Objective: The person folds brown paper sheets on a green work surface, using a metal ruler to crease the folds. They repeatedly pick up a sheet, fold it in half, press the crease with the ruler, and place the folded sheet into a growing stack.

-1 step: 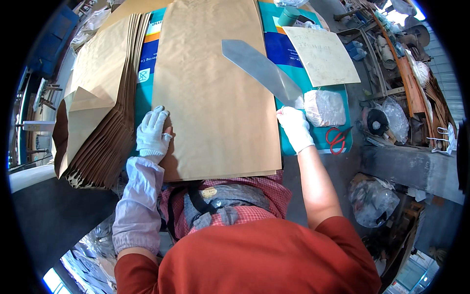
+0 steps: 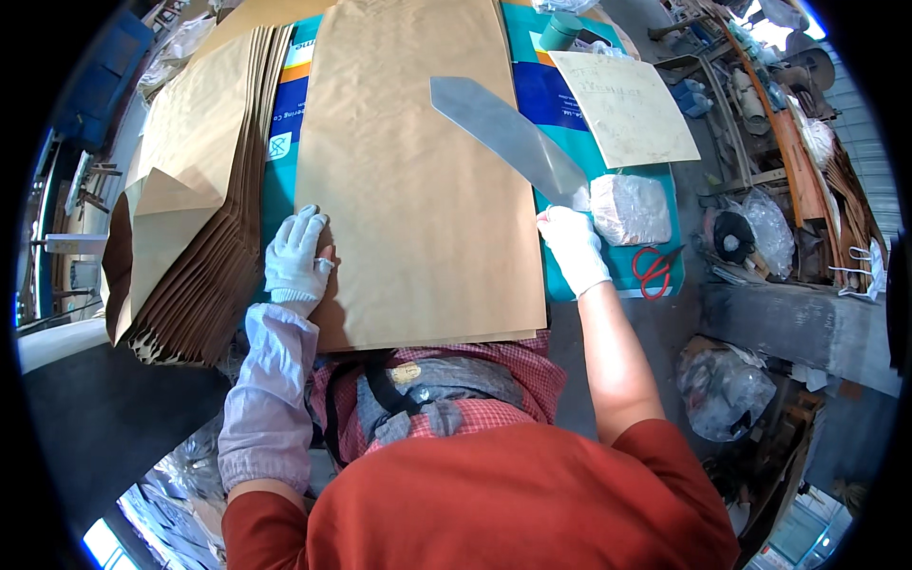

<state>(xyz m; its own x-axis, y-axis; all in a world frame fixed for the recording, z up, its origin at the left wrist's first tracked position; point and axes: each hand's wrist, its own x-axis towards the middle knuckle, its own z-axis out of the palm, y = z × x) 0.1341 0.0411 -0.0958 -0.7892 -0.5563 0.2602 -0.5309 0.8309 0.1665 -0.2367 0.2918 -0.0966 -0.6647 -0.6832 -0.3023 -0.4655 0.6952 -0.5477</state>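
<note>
A long sheet of brown paper [image 2: 418, 256], with at least one more layer beneath it, lies before me. My left hand [image 2: 299, 255], in a white glove, rests on its left edge with the fingers stretched out. At the right edge, my gloved right hand [image 2: 573, 249] is closed, its fingertips pinching the paper's border. A flat grey metal plate [image 2: 508, 138] with an angled end lies slantwise across the sheet; its lower end reaches just above my right hand. Beside that hand sits a whitish wrapped block [image 2: 631, 210].
Folded brown paper bags [image 2: 190, 228] are stacked at the left. Red-handled scissors [image 2: 652, 272] lie at the right table edge. Farther back are a cream card [image 2: 625, 109] with handwriting and a green-lidded container [image 2: 560, 31]. A teal printed covering [image 2: 281, 180] shows beneath the paper.
</note>
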